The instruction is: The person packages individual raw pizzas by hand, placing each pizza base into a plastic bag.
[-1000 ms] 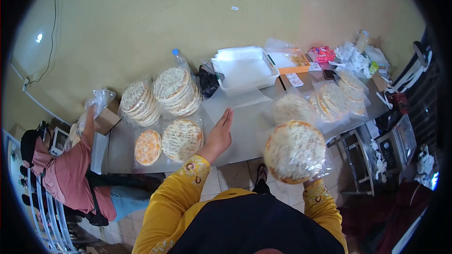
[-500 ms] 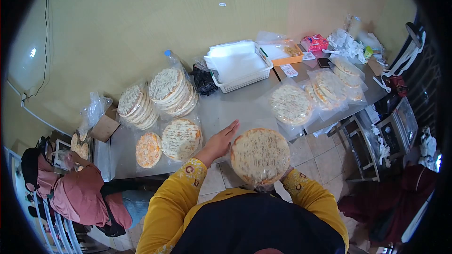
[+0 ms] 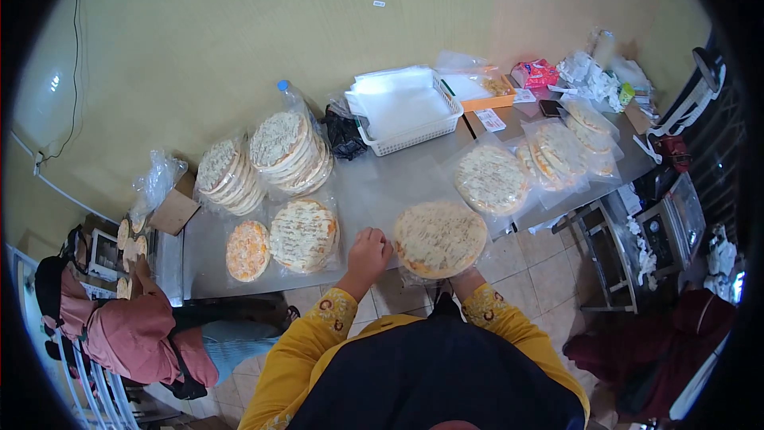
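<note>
A round pizza (image 3: 440,239) in a clear plastic bag is held just over the table's front edge. My right hand (image 3: 468,281) supports it from below on the right; most of its fingers are hidden beneath the pizza. Beside the pizza's left edge, my left hand (image 3: 370,253) is closed with the fingers curled in. Whether it pinches any of the plastic cannot be made out. To the left lie a bagged pizza (image 3: 303,235) with pale topping and a smaller orange-topped pizza (image 3: 248,251). Another bagged pizza (image 3: 492,179) lies to the right.
Stacks of bagged pizzas (image 3: 280,141) stand at the back left, with more bagged pizzas (image 3: 557,151) at the right. A white basket (image 3: 418,135) with white sheets sits against the wall. A co-worker (image 3: 131,322) handles small round pieces at the far left.
My left hand has drawn back toward me and curled from outstretched fingers. The pizza has lowered and tilted flatter, moving slightly toward the table. The co-worker's hand has reached further forward.
</note>
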Available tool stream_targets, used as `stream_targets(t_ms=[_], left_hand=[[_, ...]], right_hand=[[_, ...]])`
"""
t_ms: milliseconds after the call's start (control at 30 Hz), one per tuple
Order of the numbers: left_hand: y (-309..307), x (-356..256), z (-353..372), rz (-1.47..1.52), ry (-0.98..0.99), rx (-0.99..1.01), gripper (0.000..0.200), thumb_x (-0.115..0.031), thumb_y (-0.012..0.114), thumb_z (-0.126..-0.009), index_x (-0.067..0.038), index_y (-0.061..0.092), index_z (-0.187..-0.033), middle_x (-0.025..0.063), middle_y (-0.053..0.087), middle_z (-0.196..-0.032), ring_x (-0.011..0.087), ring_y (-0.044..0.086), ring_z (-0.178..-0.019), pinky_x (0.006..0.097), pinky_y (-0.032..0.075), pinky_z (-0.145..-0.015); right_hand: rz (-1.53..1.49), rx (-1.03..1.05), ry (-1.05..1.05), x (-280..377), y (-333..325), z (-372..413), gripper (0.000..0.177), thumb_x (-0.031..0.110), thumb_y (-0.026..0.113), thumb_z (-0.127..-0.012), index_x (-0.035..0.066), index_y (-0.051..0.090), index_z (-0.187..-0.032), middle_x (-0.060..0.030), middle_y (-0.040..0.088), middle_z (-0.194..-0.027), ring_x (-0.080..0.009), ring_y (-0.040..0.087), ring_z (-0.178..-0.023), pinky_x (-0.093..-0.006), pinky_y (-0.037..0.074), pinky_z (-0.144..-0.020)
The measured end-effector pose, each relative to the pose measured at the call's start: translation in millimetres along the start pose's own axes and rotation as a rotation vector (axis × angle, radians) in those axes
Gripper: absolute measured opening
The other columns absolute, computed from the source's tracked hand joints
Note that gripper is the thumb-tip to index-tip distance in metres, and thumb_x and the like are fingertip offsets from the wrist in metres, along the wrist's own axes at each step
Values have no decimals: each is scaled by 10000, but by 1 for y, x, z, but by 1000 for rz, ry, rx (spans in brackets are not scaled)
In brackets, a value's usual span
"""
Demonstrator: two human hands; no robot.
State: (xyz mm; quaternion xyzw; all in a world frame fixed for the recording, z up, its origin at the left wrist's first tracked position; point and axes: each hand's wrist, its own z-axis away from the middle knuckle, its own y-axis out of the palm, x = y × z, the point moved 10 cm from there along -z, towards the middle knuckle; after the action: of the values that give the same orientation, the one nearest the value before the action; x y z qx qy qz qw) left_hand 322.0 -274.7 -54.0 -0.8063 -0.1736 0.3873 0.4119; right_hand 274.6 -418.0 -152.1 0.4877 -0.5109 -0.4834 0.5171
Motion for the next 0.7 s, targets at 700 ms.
stream_targets(t_ms=[700], left_hand=[[17, -20, 43, 388, -189, 154, 152, -159, 548, -791, -16, 519, -749, 175, 538, -746, 368, 538, -719, 427, 432, -620]], right_hand=[[69, -417, -144, -1, -32, -14, 582, 403, 376, -830, 21, 448, -1263, -190, 501, -1248, -358, 480, -1144, -474, 347, -1014]])
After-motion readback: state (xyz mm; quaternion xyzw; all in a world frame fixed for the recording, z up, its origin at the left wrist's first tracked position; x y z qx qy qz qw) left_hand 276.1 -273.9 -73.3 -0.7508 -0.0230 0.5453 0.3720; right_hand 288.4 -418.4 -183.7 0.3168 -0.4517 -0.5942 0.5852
